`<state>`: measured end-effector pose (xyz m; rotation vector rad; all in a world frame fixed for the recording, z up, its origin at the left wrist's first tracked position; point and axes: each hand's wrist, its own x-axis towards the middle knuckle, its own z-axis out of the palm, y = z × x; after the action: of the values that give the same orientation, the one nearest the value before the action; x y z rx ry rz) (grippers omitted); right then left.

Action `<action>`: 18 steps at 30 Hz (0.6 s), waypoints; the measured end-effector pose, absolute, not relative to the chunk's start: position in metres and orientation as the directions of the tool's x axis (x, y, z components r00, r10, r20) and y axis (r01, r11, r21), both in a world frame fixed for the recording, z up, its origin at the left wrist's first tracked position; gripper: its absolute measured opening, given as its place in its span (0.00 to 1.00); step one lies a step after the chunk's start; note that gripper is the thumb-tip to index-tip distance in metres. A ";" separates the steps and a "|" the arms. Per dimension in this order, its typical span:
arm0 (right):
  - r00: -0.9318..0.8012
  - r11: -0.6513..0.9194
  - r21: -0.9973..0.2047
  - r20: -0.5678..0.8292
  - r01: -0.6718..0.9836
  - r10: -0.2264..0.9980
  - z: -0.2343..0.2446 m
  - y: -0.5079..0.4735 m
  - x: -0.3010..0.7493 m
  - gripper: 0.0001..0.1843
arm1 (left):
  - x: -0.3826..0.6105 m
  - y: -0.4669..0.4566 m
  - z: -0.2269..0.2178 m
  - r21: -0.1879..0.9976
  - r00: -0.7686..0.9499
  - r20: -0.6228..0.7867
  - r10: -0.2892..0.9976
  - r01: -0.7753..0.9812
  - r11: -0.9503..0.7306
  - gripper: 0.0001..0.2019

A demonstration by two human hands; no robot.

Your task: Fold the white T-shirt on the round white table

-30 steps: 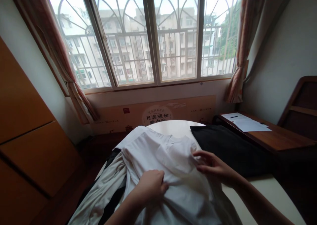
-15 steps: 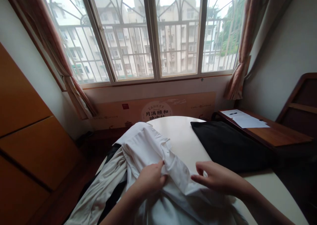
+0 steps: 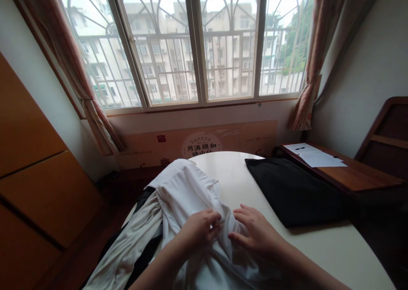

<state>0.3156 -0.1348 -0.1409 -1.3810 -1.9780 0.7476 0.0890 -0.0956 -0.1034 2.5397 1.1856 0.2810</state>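
Observation:
A crumpled white shirt (image 3: 183, 192) lies over the left and near part of a round cream table (image 3: 232, 175), one long wrinkled piece hanging toward the lower left. My left hand (image 3: 200, 226) pinches the shirt's bunched edge, thumb and fingertips nearly together around the cloth. Just to the right, my right hand (image 3: 256, 230) has its fingers spread, with fingertips and thumb over the shirt's right side; whether they press on the cloth is unclear. Black fabric (image 3: 148, 254) shows beneath the shirt on the left.
A folded black cloth (image 3: 296, 192) lies on the table's right side. Beyond it stands a wooden side table (image 3: 366, 175) with white papers (image 3: 321, 157). An orange-brown cabinet (image 3: 41, 188) is at left. A barred window (image 3: 197, 47) with tied curtains (image 3: 307, 98) faces me.
My right hand has moved left toward my left hand, its fingers uncurling and spreading. The shirt's right side is gathered leftward, showing more tabletop. My left hand keeps its pinch, shifted slightly right.

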 end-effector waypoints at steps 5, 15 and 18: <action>-0.278 0.347 -0.716 0.219 0.605 0.935 -0.141 -0.136 0.306 0.09 | 0.089 -0.093 -0.107 0.409 0.612 0.127 0.781 0.685 -0.603 0.17; -0.076 0.344 -0.924 0.336 0.167 0.939 -0.119 -0.138 0.316 0.16 | 0.077 -0.072 -0.125 0.357 0.381 0.424 0.822 0.764 -0.538 0.27; -0.084 0.293 -0.954 0.287 0.062 0.954 -0.106 -0.145 0.318 0.18 | 0.073 -0.067 -0.127 0.274 0.315 0.568 0.760 0.799 -0.536 0.28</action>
<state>0.3180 -0.1453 -0.1058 -1.0033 -1.4423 1.0045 0.0732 -0.0670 -0.1269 2.5935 1.5391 1.0677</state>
